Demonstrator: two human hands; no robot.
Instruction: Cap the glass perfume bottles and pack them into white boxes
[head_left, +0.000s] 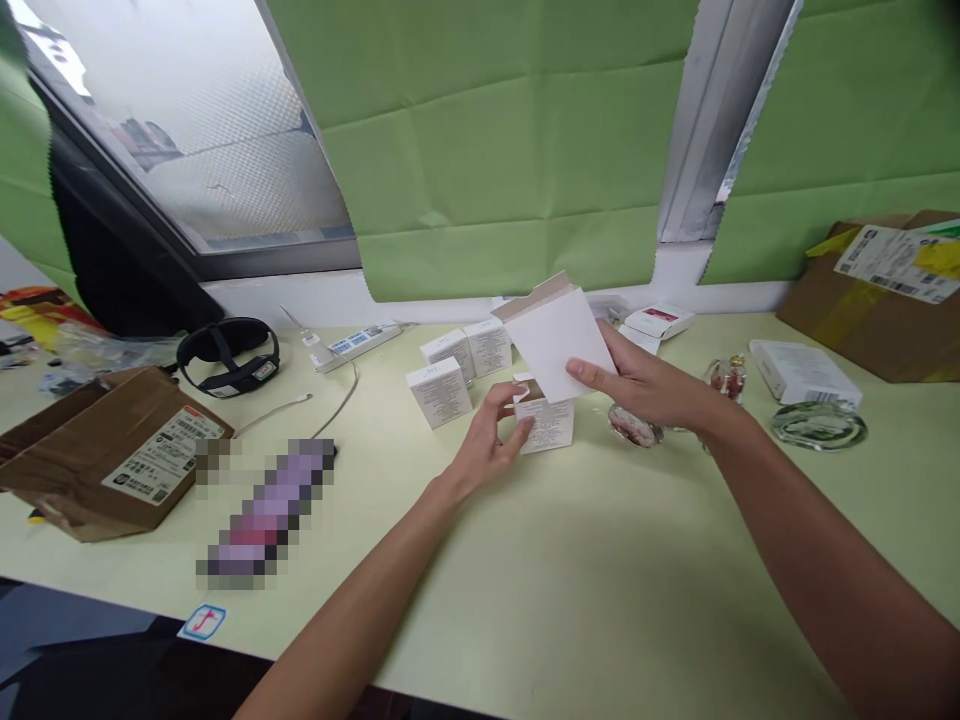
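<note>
My right hand [637,375] grips a white cardboard box [561,345] by its right side, thumb on the front face. The box is tilted, with an open flap at its upper left. Just below it, my left hand [495,435] has its fingers and thumb around the left edge of a small white printed box [551,428] standing on the table. The top of this small box looks open and is partly covered by the larger one. Several similar printed boxes [439,393] stand beyond my left hand. Under my right wrist lies an ornate glass piece [634,426].
To the right are a glass dish [819,426], a white box [806,373] and a brown carton [870,310]. On the left are an open carton [112,455], a black headset [229,357], a power strip [360,346] and a blurred-out phone [270,510]. Green cloth [510,150] hangs behind.
</note>
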